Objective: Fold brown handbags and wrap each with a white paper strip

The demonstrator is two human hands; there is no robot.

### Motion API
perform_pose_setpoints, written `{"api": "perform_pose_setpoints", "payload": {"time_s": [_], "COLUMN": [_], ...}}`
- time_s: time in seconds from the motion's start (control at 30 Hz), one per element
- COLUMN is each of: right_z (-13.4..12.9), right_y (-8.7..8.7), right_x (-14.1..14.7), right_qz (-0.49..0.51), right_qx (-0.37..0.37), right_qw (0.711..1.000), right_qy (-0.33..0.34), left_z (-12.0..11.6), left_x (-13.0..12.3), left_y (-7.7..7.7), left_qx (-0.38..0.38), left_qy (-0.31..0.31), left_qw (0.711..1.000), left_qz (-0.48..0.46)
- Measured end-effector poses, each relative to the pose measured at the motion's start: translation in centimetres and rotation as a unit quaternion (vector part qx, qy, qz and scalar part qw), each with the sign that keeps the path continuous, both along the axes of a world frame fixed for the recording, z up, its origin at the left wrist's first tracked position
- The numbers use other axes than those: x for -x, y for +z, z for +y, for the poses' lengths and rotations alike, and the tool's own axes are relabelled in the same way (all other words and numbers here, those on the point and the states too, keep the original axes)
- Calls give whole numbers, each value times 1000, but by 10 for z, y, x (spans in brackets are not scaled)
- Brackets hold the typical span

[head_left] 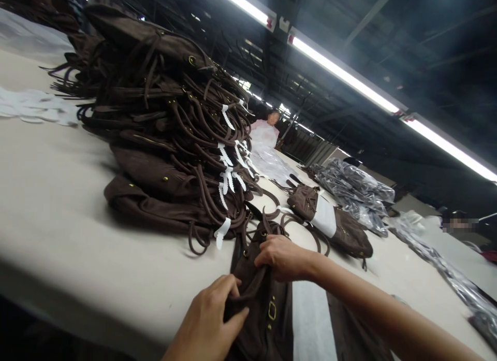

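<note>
A dark brown bag (258,319) with gold hardware lies on the pale table in front of me, a white band (312,319) across it. My left hand (212,314) holds the bag's near left edge between thumb and fingers. Further up, near the handle end, my right hand (283,257) is closed on the bag's material, fingertips curled under. Just beyond, to the left, rises a tall stack of similar brown bags (155,174), their handles hanging to the right with white paper strips (223,232) on them.
Another brown bag (351,231) with a white band lies beyond my right hand. Plastic-wrapped items (349,187) are piled further right. White pieces (37,106) lie on the table (77,205) at left. A person (267,128) is in the background.
</note>
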State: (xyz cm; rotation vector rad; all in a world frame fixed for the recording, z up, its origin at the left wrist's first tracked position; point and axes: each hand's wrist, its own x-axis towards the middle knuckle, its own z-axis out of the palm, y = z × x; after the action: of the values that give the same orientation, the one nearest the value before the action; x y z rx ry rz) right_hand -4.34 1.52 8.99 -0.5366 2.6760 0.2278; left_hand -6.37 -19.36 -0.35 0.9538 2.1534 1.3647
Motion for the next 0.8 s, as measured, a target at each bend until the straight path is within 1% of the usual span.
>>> {"api": "perform_pose_setpoints", "payload": {"time_s": [0.07,0.17,0.3,0.4,0.5,0.6,0.67,0.8], "right_z": [-4,-7,-1,2,1,9,21,54], "right_y": [0,-2,-6,-10,-17,-25,-28,-32], "right_x": [2,5,10,20,35,49,56,62], "right_qz": [-20,-50,-57,-65,-91,-116,-107,-73], "right_qx": [-3,-38,-76,-113,-136,-99,-64,3], "right_qw": [1000,998,995,991,986,986,990,992], "right_qy": [-4,12,38,18,-35,-62,-72,-100], "left_z": [3,5,2,0,-2,-7,-10,-14], "left_x": [0,-3,-8,-10,-11,-13,-15,-16], "left_y": [3,6,3,-2,-6,-12,-19,-34], "left_qx": [10,25,2,-8,18,67,87,80], "left_qy": [-5,16,35,21,9,5,12,14], "left_qw": [1000,1000,995,985,976,980,984,992], "left_qz": [-7,8,92,173,217,189,156,92]}}
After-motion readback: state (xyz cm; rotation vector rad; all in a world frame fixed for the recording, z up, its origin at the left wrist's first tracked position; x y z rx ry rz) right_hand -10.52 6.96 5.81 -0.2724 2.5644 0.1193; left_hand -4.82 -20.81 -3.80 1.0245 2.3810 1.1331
